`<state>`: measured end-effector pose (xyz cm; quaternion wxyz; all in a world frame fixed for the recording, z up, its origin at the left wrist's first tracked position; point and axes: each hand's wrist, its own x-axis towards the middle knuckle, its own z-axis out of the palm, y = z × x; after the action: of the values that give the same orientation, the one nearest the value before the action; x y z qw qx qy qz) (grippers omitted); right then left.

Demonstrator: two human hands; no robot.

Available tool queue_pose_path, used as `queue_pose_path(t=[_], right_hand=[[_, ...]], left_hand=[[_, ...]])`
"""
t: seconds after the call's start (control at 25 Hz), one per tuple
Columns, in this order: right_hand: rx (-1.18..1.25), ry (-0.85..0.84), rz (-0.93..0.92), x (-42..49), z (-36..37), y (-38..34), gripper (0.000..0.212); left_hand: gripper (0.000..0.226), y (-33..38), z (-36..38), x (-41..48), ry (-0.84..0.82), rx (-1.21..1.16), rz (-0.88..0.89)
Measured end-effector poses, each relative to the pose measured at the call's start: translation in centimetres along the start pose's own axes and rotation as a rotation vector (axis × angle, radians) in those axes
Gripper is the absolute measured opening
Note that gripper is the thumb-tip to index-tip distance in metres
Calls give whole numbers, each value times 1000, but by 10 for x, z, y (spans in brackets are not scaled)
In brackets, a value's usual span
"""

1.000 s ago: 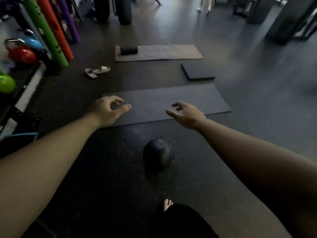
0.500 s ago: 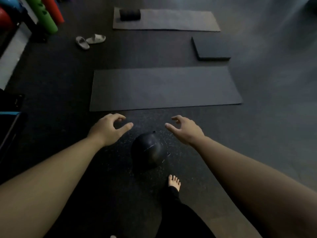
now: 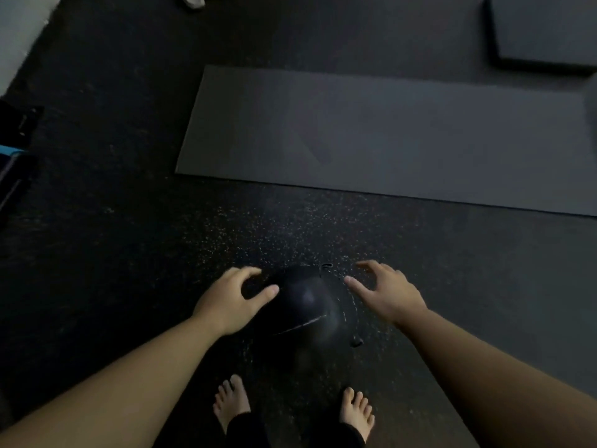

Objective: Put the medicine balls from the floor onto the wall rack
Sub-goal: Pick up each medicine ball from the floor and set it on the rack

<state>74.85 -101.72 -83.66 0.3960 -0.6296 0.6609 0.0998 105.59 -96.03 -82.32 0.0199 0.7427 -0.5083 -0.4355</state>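
A black medicine ball (image 3: 311, 305) with pale seam lines lies on the dark speckled floor just ahead of my bare feet. My left hand (image 3: 231, 300) hovers at its left side, fingers curled and apart, thumb over the ball's edge. My right hand (image 3: 386, 294) is spread open at the ball's right side, fingertips close to its surface. Neither hand grips the ball. The wall rack is out of view.
A long grey exercise mat (image 3: 387, 137) lies across the floor beyond the ball. A thicker dark pad (image 3: 542, 30) sits at the top right. A sandal (image 3: 193, 0) shows at the top edge. Dark equipment with a blue part (image 3: 13, 153) stands at the left edge.
The view has tilted down and closer to the floor. Both hands have dropped from above the mat to either side of the ball, and both feet now stand behind it.
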Motion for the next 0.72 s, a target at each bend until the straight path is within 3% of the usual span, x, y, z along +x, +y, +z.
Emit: queue_pose_path(t=[0.12,0.24,0.36,0.48,0.6,0.72], right_hand=[[-13,-34,-9,82,69,16,76],[82,-53,6,152,125,40,86],[351,-96,134,188,163,65,107],[639,-103,222,179,185,72,105],[692,-4,151,149,180,50,106],[710,89,21,119,142,-8,111]], left_hand=[[101,-50,66,77,-20,-7,-26],[109,-92,117,151,26,-178,-90],[120,-124,152,190,-63,-417,-221],[128,-138,178,182,-147,-681,-341],[117,-129,164,152,-17,-759,-314],[110,-111,86,119,128,-760,-199]])
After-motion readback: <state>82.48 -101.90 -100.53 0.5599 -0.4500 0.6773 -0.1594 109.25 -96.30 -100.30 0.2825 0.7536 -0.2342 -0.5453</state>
